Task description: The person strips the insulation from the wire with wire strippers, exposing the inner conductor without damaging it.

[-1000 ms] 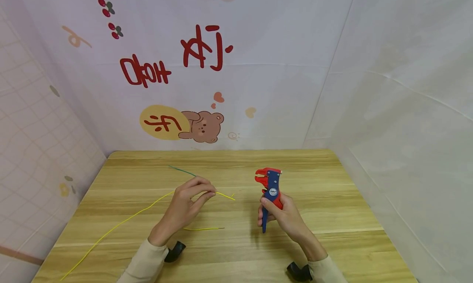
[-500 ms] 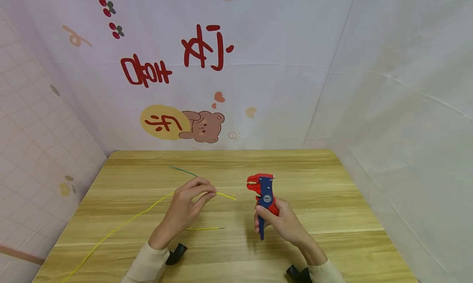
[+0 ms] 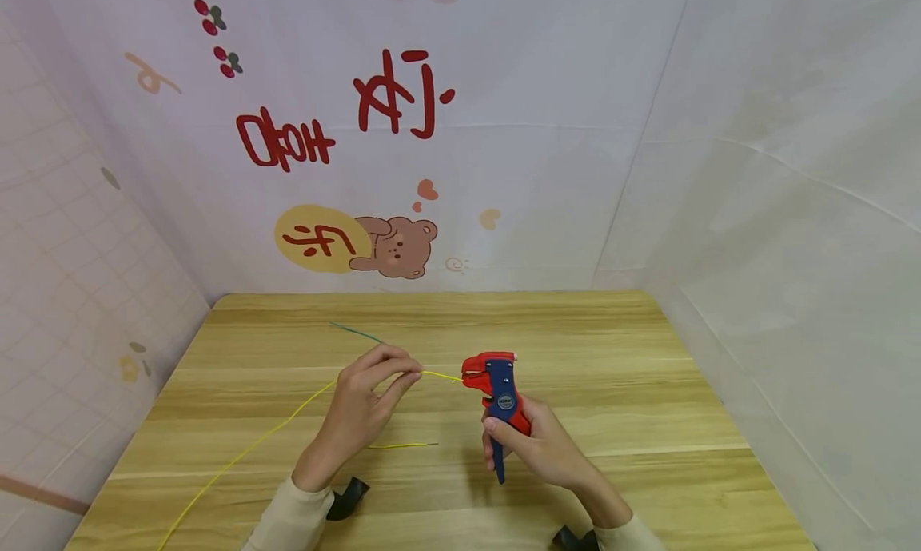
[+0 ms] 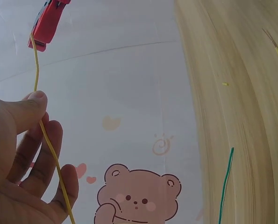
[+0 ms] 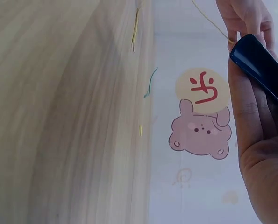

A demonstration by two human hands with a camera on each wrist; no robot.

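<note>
My left hand (image 3: 370,399) pinches a yellow wire (image 3: 442,375) between thumb and fingertips, close to one end. The rest of that wire trails down the table's left side. Wrapped around the handles of a red and blue wire stripper (image 3: 500,399) is my right hand (image 3: 543,447). The stripper's red head points left, and the wire's end reaches its mouth. In the left wrist view the yellow wire (image 4: 36,70) runs up to the red head (image 4: 49,23); how deep it sits is unclear. The right wrist view shows a dark blue handle (image 5: 260,65) against the fingers.
Behind the left hand lies a green wire (image 3: 352,330). Nearer the front is another yellow wire (image 3: 406,445) with a bare end. A tiny yellow piece (image 4: 225,84) lies on the wooden table (image 3: 647,391). Printed cloth walls (image 3: 532,175) stand around the back and sides.
My right hand has carried the wire stripper left and slightly toward me, up to the wire's end. The left hand has hardly moved; the wire's trailing part has shifted right.
</note>
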